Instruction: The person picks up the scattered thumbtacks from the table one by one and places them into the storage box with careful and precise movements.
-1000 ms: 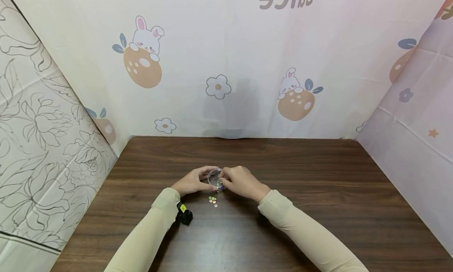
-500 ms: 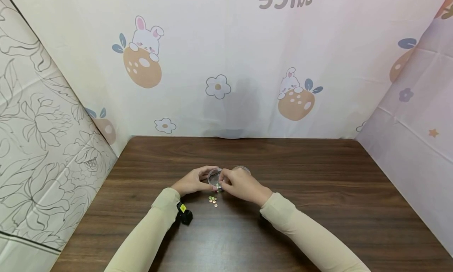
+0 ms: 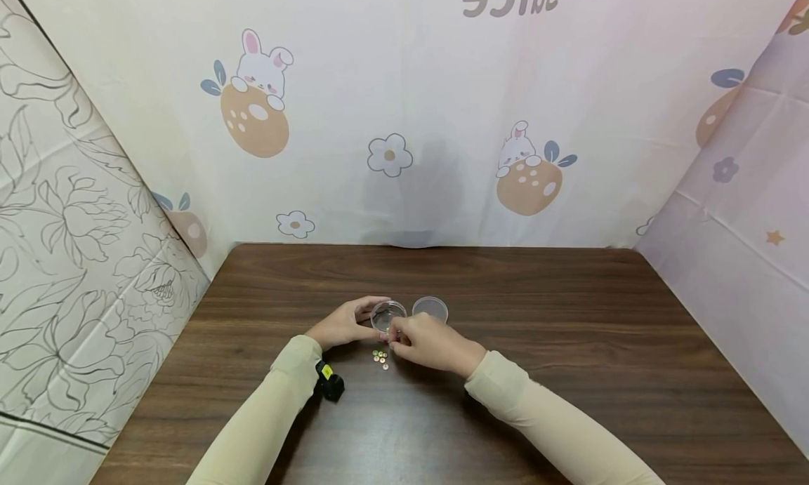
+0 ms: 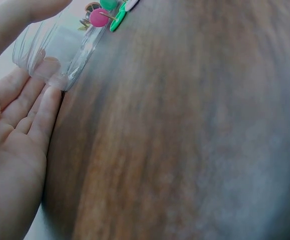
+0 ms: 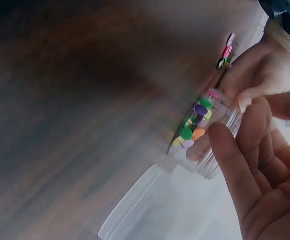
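In the head view my left hand (image 3: 344,323) curls its thumb and fingers around a small clear jar (image 3: 388,318). Colored thumbtacks (image 5: 200,110) lie inside the jar, seen through its wall in the right wrist view. My right hand (image 3: 436,341) is at the jar's near right rim with its fingers bent. Its fingertips partly cover the jar, and whether a thumbtack is pinched between them cannot be made out. Several loose thumbtacks (image 3: 380,359) lie on the table just in front of the jar. Pink and green thumbtacks (image 4: 107,15) show beside it in the left wrist view.
A clear round lid (image 3: 430,308) lies right of the jar, partly behind my right hand. A black device with a yellow label (image 3: 329,381) sits at my left wrist. The brown wooden table (image 3: 569,309) ends at a printed curtain (image 3: 417,120).
My right hand has drawn back from over the jar's opening toward its near edge, uncovering more of the lid. The left hand, the jar and the loose thumbtacks have stayed put.
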Demonstrator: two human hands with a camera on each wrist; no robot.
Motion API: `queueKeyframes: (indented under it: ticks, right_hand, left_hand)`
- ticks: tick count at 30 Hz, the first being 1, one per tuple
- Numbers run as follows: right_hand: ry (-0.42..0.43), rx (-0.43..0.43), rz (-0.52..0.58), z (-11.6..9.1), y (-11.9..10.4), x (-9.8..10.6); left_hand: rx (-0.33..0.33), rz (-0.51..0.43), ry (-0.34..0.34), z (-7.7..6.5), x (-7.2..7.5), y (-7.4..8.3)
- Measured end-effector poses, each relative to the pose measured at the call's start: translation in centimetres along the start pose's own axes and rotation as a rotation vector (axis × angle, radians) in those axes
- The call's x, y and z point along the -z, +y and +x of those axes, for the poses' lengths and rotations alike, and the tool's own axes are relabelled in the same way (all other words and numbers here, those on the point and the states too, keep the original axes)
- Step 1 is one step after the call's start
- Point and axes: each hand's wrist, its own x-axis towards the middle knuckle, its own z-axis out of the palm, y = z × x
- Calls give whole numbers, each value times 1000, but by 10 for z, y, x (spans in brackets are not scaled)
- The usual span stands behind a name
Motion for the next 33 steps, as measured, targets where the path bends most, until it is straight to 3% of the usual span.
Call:
queueKeyframes:
  ticks: [7,14,33]
  right_hand:
    - [-114,21,30,-2,-7,-6]
    - [-165,31,14,1,-12,-11]
    - [-174,6,-130,3,-21,-14]
  left_hand:
    - [-24,1,-19,0,1,-2]
    - [-37,5,-9,0,1,-2]
    - [-17,1,-5,1,1,-2]
